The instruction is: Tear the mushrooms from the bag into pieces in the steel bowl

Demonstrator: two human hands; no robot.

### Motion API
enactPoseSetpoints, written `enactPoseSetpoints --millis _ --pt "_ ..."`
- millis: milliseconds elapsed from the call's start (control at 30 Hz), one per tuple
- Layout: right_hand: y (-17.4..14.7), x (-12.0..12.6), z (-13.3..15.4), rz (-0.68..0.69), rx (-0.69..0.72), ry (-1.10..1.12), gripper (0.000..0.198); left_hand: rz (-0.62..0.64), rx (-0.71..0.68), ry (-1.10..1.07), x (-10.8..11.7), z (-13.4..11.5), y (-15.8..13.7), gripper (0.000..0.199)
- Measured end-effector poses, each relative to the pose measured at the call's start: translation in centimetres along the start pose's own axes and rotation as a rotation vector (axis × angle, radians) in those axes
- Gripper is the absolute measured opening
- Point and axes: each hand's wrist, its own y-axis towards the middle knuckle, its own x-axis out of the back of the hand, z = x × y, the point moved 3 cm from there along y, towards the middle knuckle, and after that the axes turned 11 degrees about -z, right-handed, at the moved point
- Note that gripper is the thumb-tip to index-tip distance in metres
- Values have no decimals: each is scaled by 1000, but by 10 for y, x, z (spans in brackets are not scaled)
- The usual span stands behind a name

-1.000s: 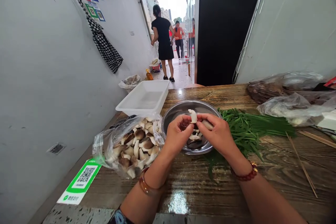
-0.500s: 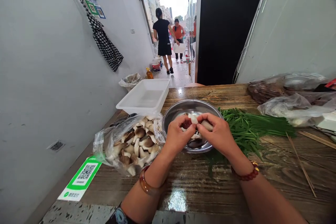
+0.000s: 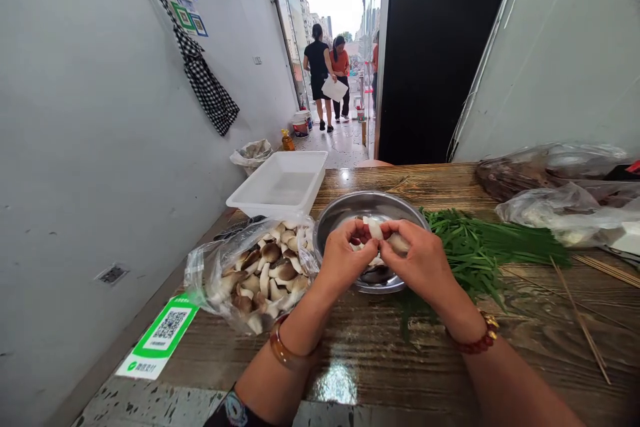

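Note:
Over the metal bowl [image 3: 345, 203], both hands pinch a pale piece of mushroom [image 3: 374, 229] between thumbs and fingertips. My left hand [image 3: 346, 248] is closed on its left side. My right hand [image 3: 415, 252] grips it from the right, and a greyish mushroom part [image 3: 399, 243] shows among those fingers. More mushroom pieces lie in the bowl, mostly hidden by the hands. Left of the bowl sits an open clear plastic bag [image 3: 204, 280] full of brown-capped mushrooms [image 3: 271, 253].
A white plastic tub [image 3: 275, 180] stands behind the bag. Green leafy chives [image 3: 480, 240] lie right of the bowl, with thin wooden skewers [image 3: 583, 327] and plastic bags [image 3: 560, 207] further right. A green QR card [image 3: 159, 333] is at the left edge. Two people stand near the doorway.
My hands stay over the bowl, still holding the mushroom piece, with only slight finger movement. The person in black at the doorway has walked further away, beside the person in orange.

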Motion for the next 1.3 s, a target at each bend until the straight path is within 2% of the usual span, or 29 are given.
enactPoseSetpoints --millis 133,233,433,567,767,833,967,1100,1200,1300 --pt "-4 -2 2 15 109 -82 17 -16 -10 39 0 3 0 3" --pt "-6 -3 4 -23 172 -173 16 -19 -8 43 -1 5 -1 4" --pt "-12 -9 5 -63 207 -232 12 -26 -37 72 -2 6 -2 7" --pt "-11 -9 4 -58 148 -194 15 -21 -50 90 -2 7 -2 9" --pt "-1 -6 -4 32 -168 31 12 33 -6 12 -3 10 0 10" --pt "1 -5 -5 65 -226 69 11 48 20 -26 -4 12 1 11" --pt "1 -3 -2 72 -160 49 13 21 29 -21 -2 11 2 5" --pt "-2 -2 0 61 -87 -20 14 28 -32 65 -1 7 1 7" --pt "-2 -3 -1 68 -121 -48 13 51 -65 123 -2 5 0 10" --pt "0 -4 -2 83 -204 19 13 75 -47 102 -3 6 0 11"
